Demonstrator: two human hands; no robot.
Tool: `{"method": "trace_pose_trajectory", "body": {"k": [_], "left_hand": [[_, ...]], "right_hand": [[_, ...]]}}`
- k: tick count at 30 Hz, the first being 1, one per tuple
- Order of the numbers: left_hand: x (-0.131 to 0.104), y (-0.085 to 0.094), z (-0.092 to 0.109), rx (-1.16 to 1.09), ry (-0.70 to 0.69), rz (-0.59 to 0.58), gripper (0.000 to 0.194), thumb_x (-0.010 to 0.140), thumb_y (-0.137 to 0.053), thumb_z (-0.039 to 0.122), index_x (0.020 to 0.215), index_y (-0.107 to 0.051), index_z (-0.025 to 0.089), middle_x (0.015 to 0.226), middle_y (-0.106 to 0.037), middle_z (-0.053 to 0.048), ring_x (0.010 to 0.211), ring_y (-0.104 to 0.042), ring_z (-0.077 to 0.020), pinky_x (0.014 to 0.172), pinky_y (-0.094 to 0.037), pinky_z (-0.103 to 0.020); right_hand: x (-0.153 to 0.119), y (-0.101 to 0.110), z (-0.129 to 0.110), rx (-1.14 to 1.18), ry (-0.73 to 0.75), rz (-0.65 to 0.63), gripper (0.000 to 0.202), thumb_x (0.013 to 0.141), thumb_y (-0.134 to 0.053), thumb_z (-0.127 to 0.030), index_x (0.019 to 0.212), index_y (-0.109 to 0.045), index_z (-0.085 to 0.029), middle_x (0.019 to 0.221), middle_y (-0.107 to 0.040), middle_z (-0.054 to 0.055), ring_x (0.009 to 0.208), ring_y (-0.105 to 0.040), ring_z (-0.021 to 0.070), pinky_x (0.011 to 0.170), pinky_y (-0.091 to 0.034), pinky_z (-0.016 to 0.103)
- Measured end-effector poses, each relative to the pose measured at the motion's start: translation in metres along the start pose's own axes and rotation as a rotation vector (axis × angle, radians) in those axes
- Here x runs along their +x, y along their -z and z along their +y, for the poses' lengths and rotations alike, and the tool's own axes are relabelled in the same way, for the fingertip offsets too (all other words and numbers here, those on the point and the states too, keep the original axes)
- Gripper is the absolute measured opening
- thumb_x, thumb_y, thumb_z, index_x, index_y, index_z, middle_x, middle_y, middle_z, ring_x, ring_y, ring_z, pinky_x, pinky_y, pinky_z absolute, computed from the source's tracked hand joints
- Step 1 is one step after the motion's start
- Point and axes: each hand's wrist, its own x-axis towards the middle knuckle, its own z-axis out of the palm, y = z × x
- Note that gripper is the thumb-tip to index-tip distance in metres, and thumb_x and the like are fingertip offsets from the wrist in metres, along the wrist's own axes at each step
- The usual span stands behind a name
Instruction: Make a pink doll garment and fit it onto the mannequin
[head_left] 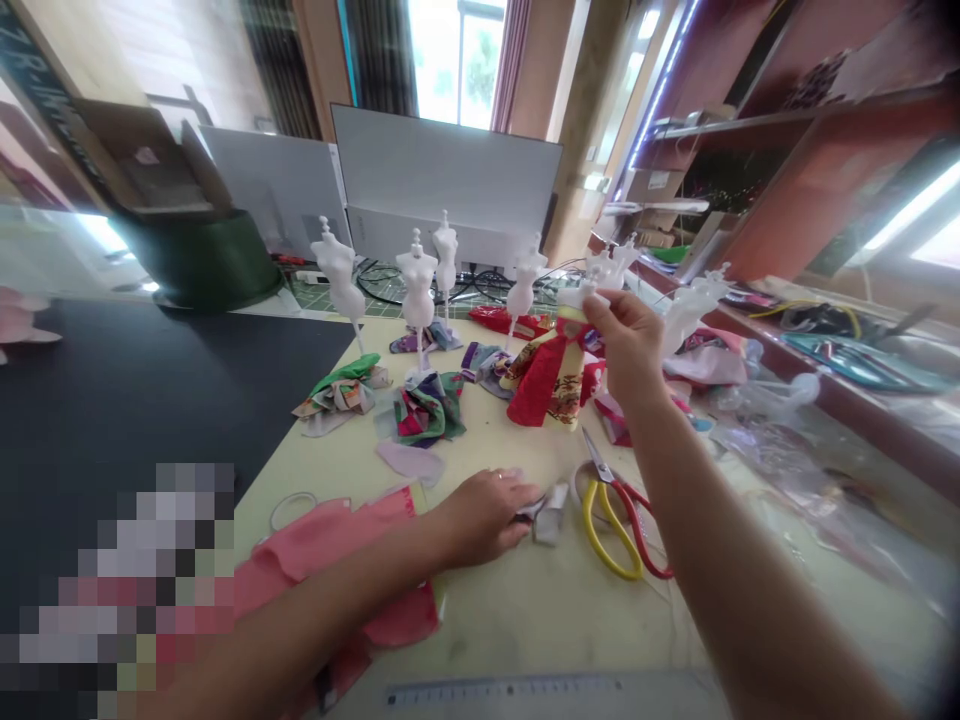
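The right hand (628, 335) pinches a small red-and-gold patterned fabric dress (541, 382) by its pale top over the cream-coloured counter (510, 615); the left hand (484, 512) covers crumpled greyish cloth (550, 515), and from here I can't tell whether it grips.

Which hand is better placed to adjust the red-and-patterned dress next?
Probably the right hand: it is pinching at the top of the red-and-patterned dress. The left hand lies apart from it, down at a greyish fabric scrap.
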Motion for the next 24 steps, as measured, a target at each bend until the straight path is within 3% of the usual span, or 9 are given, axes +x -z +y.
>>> {"method": "trace_pose_trajectory", "body": {"k": [3,9,14,20,24], "left_hand": [[-0.014,0.01,0.01,-0.061,0.055,-0.015,0.04,0.085,-0.051,0.026,0.124,-0.046,0.019,0.102,-0.064,-0.008,0.092,-0.058,-0.0234,0.079,-0.047,-0.035],[-0.042,0.02,0.023,-0.129,0.053,-0.053,0.043,0.08,-0.056,0.018,0.122,-0.048,0.016,0.122,-0.057,-0.013,0.114,-0.051,-0.0276,0.096,-0.043,-0.043],[-0.065,0.025,0.028,-0.152,0.036,0.006,0.045,0.081,-0.054,0.017,0.126,-0.045,0.019,0.127,-0.054,-0.012,0.119,-0.048,-0.026,0.098,-0.042,-0.044],[-0.084,0.03,0.024,-0.15,0.082,0.047,0.042,0.086,-0.051,0.021,0.127,-0.045,0.022,0.13,-0.054,-0.009,0.118,-0.05,-0.0231,0.097,-0.045,-0.041],[-0.082,0.033,0.014,-0.152,0.149,0.162,0.037,0.086,-0.052,0.024,0.123,-0.051,0.021,0.124,-0.059,-0.008,0.114,-0.054,-0.023,0.095,-0.046,-0.041]], "right_hand": [[0.0,0.001,-0.008,0.035,-0.02,-0.016,0.023,0.071,-0.071,-0.038,0.083,-0.066,-0.019,0.067,-0.059,-0.003,0.059,-0.056,0.0088,0.057,-0.049,0.023],[-0.009,-0.008,-0.001,0.098,-0.137,-0.112,0.025,0.072,-0.07,-0.04,0.084,-0.066,-0.018,0.069,-0.061,-0.002,0.061,-0.059,0.0093,0.061,-0.051,0.024],[-0.011,-0.015,0.002,0.165,-0.159,-0.168,0.03,0.072,-0.07,-0.043,0.088,-0.065,-0.019,0.074,-0.064,-0.001,0.067,-0.062,0.011,0.065,-0.054,0.025],[-0.013,-0.021,-0.003,0.178,-0.17,-0.163,0.03,0.072,-0.07,-0.043,0.088,-0.064,-0.019,0.078,-0.066,0.0,0.071,-0.064,0.0134,0.066,-0.055,0.027],[-0.016,-0.024,-0.007,0.159,-0.142,-0.152,0.027,0.072,-0.069,-0.041,0.085,-0.065,-0.018,0.075,-0.065,-0.001,0.067,-0.063,0.0118,0.067,-0.054,0.027]]}}
